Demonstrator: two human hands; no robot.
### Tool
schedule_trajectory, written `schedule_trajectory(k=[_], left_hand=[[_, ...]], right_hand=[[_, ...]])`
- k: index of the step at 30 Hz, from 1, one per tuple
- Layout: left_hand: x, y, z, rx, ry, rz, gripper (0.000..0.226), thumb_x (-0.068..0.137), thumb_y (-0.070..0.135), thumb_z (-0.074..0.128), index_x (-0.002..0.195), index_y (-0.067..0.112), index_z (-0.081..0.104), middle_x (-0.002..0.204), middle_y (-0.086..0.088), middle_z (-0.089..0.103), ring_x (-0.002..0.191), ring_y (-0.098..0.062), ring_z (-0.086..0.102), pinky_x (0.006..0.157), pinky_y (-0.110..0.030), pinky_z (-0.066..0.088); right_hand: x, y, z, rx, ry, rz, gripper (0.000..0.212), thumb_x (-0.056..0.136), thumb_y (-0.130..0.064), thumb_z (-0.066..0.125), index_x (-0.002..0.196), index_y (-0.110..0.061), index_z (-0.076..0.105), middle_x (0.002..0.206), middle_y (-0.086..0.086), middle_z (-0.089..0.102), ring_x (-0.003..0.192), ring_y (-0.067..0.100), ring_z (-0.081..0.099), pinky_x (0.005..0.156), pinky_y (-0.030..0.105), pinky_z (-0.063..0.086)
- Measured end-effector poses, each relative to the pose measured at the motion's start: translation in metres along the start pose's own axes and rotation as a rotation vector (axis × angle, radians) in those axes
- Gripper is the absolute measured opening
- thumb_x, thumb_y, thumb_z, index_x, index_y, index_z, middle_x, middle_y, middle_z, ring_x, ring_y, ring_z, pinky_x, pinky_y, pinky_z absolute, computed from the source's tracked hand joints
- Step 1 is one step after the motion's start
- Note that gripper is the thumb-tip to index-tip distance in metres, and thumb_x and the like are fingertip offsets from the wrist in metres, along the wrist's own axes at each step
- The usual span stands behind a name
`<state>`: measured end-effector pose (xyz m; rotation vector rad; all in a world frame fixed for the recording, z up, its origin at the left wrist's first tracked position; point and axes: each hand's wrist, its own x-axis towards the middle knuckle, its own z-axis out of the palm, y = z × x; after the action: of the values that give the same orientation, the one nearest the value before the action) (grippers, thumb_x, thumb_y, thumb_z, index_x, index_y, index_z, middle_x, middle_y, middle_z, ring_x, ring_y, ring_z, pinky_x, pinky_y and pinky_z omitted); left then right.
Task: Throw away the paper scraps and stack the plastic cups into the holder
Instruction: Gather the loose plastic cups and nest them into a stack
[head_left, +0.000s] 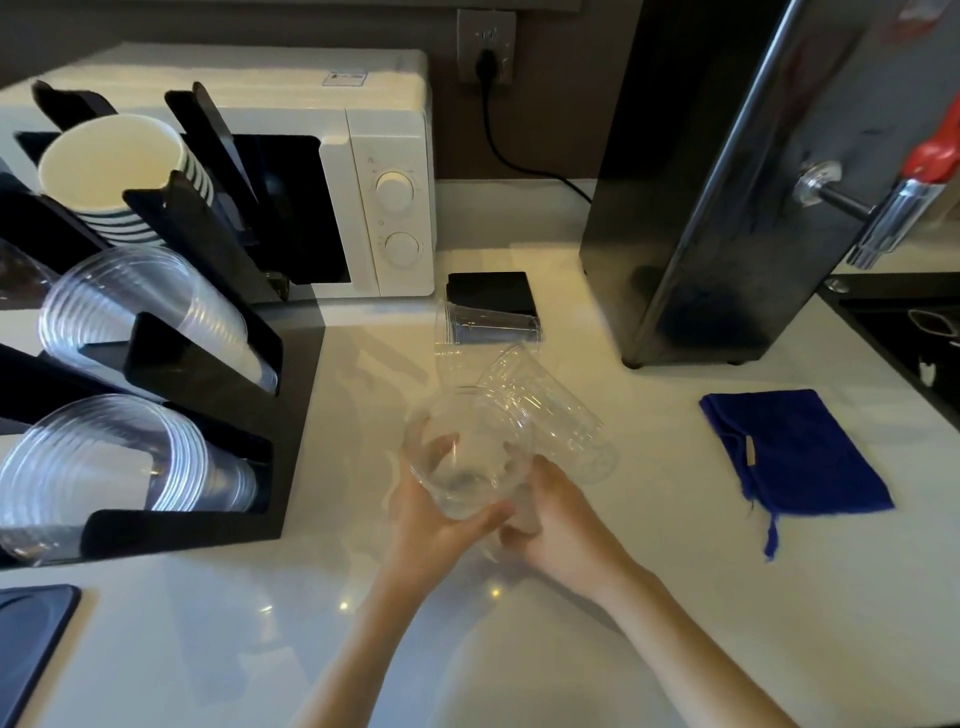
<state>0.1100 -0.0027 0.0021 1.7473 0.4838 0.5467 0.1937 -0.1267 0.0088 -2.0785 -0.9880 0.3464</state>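
Observation:
Both my hands hold a clear plastic cup (467, 452) over the middle of the white counter, its mouth tilted toward me. My left hand (436, 514) wraps it from the left and below, my right hand (556, 525) grips its base from the right. Another clear cup (556, 415) lies on its side just behind them. A third clear cup (483, 325) lies on its side farther back. The black cup holder (208, 374) stands at the left, with stacks of clear cups (124, 312) in its slots and paper cups (114, 171) in the top slot.
A white microwave (363, 182) stands at the back, a black pad (491, 291) in front of it. A steel water dispenser (727, 182) rises at the right. A blue cloth (795, 457) lies right of the cups. A dark mat (31, 634) lies at the lower left.

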Motion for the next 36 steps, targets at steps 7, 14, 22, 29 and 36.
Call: schedule_trajectory(k=[7,14,22,29,36], left_hand=[[0.002,-0.01,0.001,-0.062,0.013,-0.039,0.093,0.043,0.042,0.083,0.124,0.027,0.04,0.118,-0.004,0.057,0.117,-0.012,0.051,0.103,-0.049,0.041],[0.0,-0.013,0.002,-0.095,-0.003,-0.054,0.092,0.044,0.039,0.083,0.125,0.03,0.039,0.118,0.006,0.056,0.114,-0.002,0.051,0.097,-0.033,0.043],[0.0,-0.013,0.002,-0.058,0.016,-0.037,0.09,0.045,0.031,0.085,0.123,0.036,0.04,0.118,0.011,0.056,0.114,0.0,0.051,0.087,-0.005,0.041],[0.004,-0.014,0.001,0.0,0.01,-0.017,0.091,0.045,0.045,0.083,0.125,0.032,0.041,0.114,0.005,0.06,0.109,-0.005,0.055,0.087,-0.015,0.047],[0.018,-0.01,-0.007,0.012,-0.014,-0.057,0.078,0.044,0.051,0.082,0.111,0.047,0.044,0.101,0.021,0.061,0.096,0.011,0.056,0.073,-0.004,0.045]], right_hand=[[0.042,0.001,-0.049,-0.177,0.384,-0.089,0.041,0.079,-0.007,0.067,0.117,-0.006,0.053,0.116,0.014,0.058,0.112,0.03,0.049,0.093,0.017,0.031],[0.065,0.024,-0.03,-0.354,0.196,0.131,0.083,0.072,-0.042,0.074,0.136,-0.012,0.032,0.137,0.009,0.047,0.124,0.029,0.039,0.099,0.038,0.036],[0.052,-0.024,-0.076,0.491,0.549,0.042,0.046,0.068,-0.043,0.072,0.108,-0.042,0.048,0.105,-0.02,0.058,0.091,-0.018,0.056,0.067,0.002,0.047],[0.048,-0.06,-0.06,0.804,0.259,0.008,0.067,0.063,-0.041,0.068,0.124,-0.019,0.05,0.118,0.005,0.066,0.109,0.018,0.063,0.092,0.041,0.051],[0.039,-0.048,-0.035,0.608,0.124,0.029,0.063,0.06,-0.04,0.074,0.118,-0.033,0.049,0.125,-0.008,0.059,0.121,0.005,0.051,0.106,0.043,0.039]])
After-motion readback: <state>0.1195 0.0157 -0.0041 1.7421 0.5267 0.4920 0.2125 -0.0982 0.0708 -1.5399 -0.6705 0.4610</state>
